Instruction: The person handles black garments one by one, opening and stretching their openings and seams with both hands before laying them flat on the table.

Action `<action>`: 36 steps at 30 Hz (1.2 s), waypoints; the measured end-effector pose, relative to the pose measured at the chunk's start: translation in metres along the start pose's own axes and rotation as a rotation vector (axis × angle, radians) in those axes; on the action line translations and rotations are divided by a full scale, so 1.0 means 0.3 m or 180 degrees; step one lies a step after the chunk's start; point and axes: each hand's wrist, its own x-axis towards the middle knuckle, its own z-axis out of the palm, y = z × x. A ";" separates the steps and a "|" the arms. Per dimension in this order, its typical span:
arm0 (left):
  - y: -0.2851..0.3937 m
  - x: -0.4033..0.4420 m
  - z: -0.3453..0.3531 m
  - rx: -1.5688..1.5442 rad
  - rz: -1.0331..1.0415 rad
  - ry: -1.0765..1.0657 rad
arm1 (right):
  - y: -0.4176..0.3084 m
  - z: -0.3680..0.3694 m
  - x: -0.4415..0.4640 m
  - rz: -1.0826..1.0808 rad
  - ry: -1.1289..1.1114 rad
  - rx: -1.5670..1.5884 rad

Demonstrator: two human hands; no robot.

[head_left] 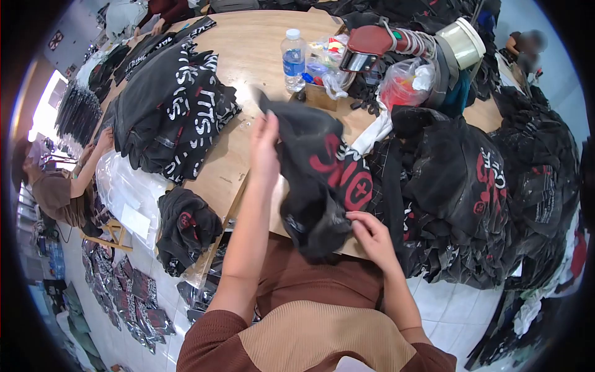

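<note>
In front of my body hangs a black garment [310, 149] with red and white print, partly folded and blurred at its upper edge. At its upper left edge is my left hand [265, 142], fingers closed on the cloth. My right hand [372, 239] pinches the lower right part of the garment between thumb and fingers. Just right of the held garment lies a large pile of similar black printed garments [440, 161]. To the left, a crumpled black garment [186, 229] rests at the table edge.
The wooden table [260, 37] holds a tall stack of printed garments [167, 111], a water bottle [293, 62], a red and black device with a coiled cord [372, 46] and a white bucket [462, 43]. A co-worker [59, 192] is at the left. Bagged garments [127, 291] lie on the floor.
</note>
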 end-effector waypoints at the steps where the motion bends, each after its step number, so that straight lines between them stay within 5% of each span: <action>1: 0.059 -0.008 0.017 -0.0179 0.0303 -0.0112 | -0.005 -0.018 -0.015 0.0410 -0.0015 0.0449; 4: 0.180 -0.179 0.104 -0.0261 0.0339 -0.0808 | 0.021 -0.057 -0.014 0.0427 0.0188 0.1952; 7: 0.127 -0.200 0.078 0.0488 0.0771 -0.3249 | -0.010 -0.052 0.045 0.0397 0.0272 0.3241; 10: -0.004 -0.316 -0.037 0.1038 -0.0637 -0.2578 | -0.025 -0.036 0.090 0.0544 -0.0062 0.3607; 13: -0.091 -0.404 -0.074 0.1427 -0.1441 -0.1309 | -0.016 0.000 0.083 0.0832 -0.0074 0.2475; 21: -0.152 -0.460 -0.142 0.1231 -0.1308 -0.0117 | 0.041 0.066 0.010 0.0149 0.0573 0.1207; 24: -0.107 -0.465 -0.152 0.1887 -0.1910 -0.0566 | 0.029 0.023 -0.031 0.0217 0.0016 0.0276; 27: -0.074 -0.509 -0.115 0.2376 -0.1716 -0.0841 | -0.031 0.034 -0.054 -0.0428 -0.0183 -0.0767; 31: -0.128 -0.557 -0.101 0.1177 -0.1009 -0.1054 | -0.008 0.101 -0.053 -0.0702 0.0128 -0.1349; 36: -0.180 -0.593 -0.070 0.2337 -0.0351 -0.1108 | 0.000 0.120 0.022 -0.0465 0.0318 -0.0484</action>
